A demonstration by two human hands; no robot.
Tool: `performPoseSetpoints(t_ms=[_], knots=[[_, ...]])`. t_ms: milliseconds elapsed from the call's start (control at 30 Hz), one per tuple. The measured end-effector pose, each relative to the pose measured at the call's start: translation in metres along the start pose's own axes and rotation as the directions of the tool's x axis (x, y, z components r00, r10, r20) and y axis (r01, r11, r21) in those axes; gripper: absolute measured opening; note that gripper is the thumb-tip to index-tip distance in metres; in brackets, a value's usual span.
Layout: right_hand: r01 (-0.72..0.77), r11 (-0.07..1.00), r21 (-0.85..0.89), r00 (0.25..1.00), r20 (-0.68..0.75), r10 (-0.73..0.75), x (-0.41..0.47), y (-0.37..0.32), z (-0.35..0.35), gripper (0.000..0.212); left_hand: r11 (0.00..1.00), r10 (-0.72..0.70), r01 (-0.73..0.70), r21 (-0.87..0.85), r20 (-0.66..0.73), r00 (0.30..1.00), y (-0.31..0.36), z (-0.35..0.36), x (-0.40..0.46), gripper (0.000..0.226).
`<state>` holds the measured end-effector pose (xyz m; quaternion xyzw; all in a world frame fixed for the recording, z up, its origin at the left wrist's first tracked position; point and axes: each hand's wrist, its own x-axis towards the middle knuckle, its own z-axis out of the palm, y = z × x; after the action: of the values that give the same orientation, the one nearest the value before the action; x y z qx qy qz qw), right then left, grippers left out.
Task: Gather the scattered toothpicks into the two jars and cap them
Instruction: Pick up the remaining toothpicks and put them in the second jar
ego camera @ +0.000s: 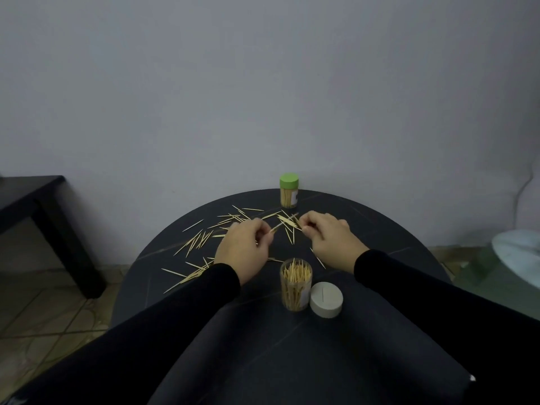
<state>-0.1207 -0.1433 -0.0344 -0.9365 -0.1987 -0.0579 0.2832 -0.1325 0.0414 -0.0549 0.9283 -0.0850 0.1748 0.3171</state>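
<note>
Several toothpicks (195,240) lie scattered over the far and left part of a round black table (380,229). An uncapped clear jar (295,285) full of toothpicks stands near me, with its white cap (326,299) lying just to its right. A second jar with a green cap (289,190) on it stands at the table's far edge. My left hand (244,247) pinches a few toothpicks that point up and right. My right hand (327,233) pinches toothpicks from the pile in front of the green-capped jar. Both sleeves are black.
A dark low table (32,197) stands on the tiled floor at the left. A pale round object (517,252) lies at the right edge beside a glass surface. A plain grey wall rises right behind the round table.
</note>
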Motion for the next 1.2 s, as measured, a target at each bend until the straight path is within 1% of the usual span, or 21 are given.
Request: performPoseSetpoints(t_ms=[67, 100, 167, 200, 267, 333, 400, 433, 533, 633, 700, 733, 800, 867, 967, 1067, 1200], knots=[[0.000, 0.988, 0.152, 1.000, -0.002, 0.000, -0.005, -0.002, 0.001, 0.019, 0.982, -0.031, 0.029, -0.186, -0.009, 0.999, 0.008, -0.006, -0.003, 0.011], [0.011, 0.973, 0.232, 1.000, -0.018, -0.007, -0.008, -0.003, 0.001, 0.020, 0.955, -0.047, 0.041, -0.292, -0.013, 0.999, 0.013, -0.010, -0.005, 0.012], [0.053, 0.926, 0.375, 0.997, -0.073, -0.027, -0.015, -0.008, 0.000, 0.021, 0.860, -0.064, 0.056, -0.507, 0.002, 0.998, 0.021, -0.016, -0.010, 0.010], [0.072, 0.906, 0.418, 0.995, -0.093, -0.037, -0.018, -0.010, -0.001, 0.021, 0.803, -0.059, 0.065, -0.592, 0.030, 0.998, 0.023, -0.019, -0.013, 0.009], [0.082, 0.886, 0.457, 0.995, -0.088, -0.046, -0.025, -0.014, 0.000, 0.017, 0.717, -0.047, 0.101, -0.690, 0.097, 0.994, 0.027, -0.020, -0.019, 0.007], [0.053, 0.885, 0.463, 0.999, -0.027, -0.046, -0.030, -0.013, 0.005, 0.011, 0.662, -0.062, 0.157, -0.733, 0.155, 0.986, 0.027, -0.016, -0.027, 0.007], [0.026, 0.897, 0.442, 0.998, 0.035, -0.046, -0.034, -0.011, 0.011, 0.010, 0.638, -0.086, 0.223, -0.737, 0.220, 0.972, 0.028, -0.010, -0.036, 0.007], [0.022, 0.909, 0.416, 0.997, 0.054, -0.049, -0.036, -0.008, 0.014, 0.009, 0.642, -0.090, 0.244, -0.727, 0.245, 0.965, 0.028, -0.007, -0.039, 0.008], [0.058, 0.956, 0.287, 0.995, 0.060, -0.079, -0.037, -0.002, 0.015, 0.009, 0.691, -0.098, 0.255, -0.676, 0.262, 0.960, 0.027, -0.004, -0.047, 0.008], [0.088, 0.978, 0.191, 0.991, 0.078, -0.104, -0.037, 0.004, 0.008, 0.009, 0.754, -0.098, 0.239, -0.612, 0.254, 0.962, 0.026, -0.007, -0.046, 0.007], [0.096, 0.977, 0.191, 0.991, 0.076, -0.112, -0.037, 0.007, 0.002, 0.009, 0.803, -0.092, 0.211, -0.558, 0.233, 0.968, 0.022, -0.009, -0.042, 0.006], [0.090, 0.977, 0.195, 0.991, 0.078, -0.107, -0.037, 0.007, -0.001, 0.017, 0.822, -0.080, 0.192, -0.536, 0.225, 0.971, 0.020, -0.010, -0.040, 0.006], [0.073, 0.982, 0.173, 0.989, 0.118, -0.094, -0.036, 0.009, -0.004, 0.039, 0.858, -0.030, 0.132, -0.496, 0.208, 0.978, 0.015, -0.013, -0.037, 0.005], [0.069, 0.992, 0.108, 0.978, 0.187, -0.089, -0.035, 0.009, -0.004, 0.051, 0.884, 0.036, 0.057, -0.463, 0.191, 0.981, 0.011, -0.016, -0.034, 0.006], [0.076, 0.997, 0.028, 0.961, 0.264, -0.081, -0.035, 0.003, -0.010, 0.048, 0.913, 0.087, -0.005, -0.408, 0.181, 0.980, 0.006, -0.018, -0.032, 0.002], [0.087, 0.996, -0.010, 0.959, 0.272, -0.081, -0.034, 0.000, -0.013, 0.048, 0.937, 0.097, -0.024, -0.350, 0.193, 0.976, 0.007, -0.021, -0.033, 0.008], [0.064, 0.998, -0.024, 0.965, 0.255, -0.056, -0.031, 0.000, -0.012, 0.050, 0.953, 0.149, -0.082, -0.290, 0.218, 0.964, 0.010, -0.024, -0.034, 0.017]])
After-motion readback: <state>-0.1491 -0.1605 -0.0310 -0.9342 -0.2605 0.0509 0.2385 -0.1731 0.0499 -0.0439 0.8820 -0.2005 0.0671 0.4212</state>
